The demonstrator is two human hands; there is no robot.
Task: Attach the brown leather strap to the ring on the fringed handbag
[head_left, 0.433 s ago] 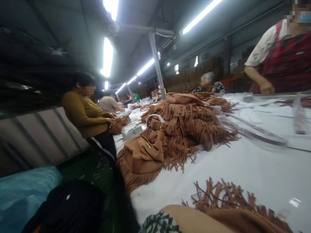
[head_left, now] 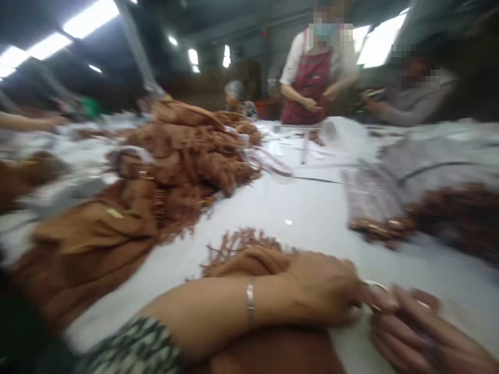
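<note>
1. The left hand [head_left: 319,291] lies knuckles up over the near edge of the table, its fingers drawn together and pinching a small metal ring [head_left: 375,285] at their tips. Motion blur hides the exact grip.
2. The right hand [head_left: 413,332] sits just beside it at the lower right, fingers curled towards the same ring. Whether they grip anything cannot be told through the blur.
3. A silver bracelet [head_left: 250,301] circles the left wrist, and a patterned sleeve [head_left: 136,348] covers the upper forearm.
4. The brown bag [head_left: 273,353] lies under the left forearm at the bottom edge of the view. Its fringe [head_left: 237,244] spreads out on the table just beyond the left hand.
5. The white table [head_left: 312,208] runs away from the person.
6. To the left, a tan bag [head_left: 89,239] lies near the edge, with a pile of fringed bags [head_left: 187,150] heaped behind it.
7. To the right lie clear-wrapped bundles [head_left: 374,202] with a dark brown heap [head_left: 463,218] beside them, well apart from the hands.
8. At the far side a person in a red plaid apron [head_left: 312,78] stands with both hands together. A second person in grey [head_left: 417,101] is to that person's right.
</note>
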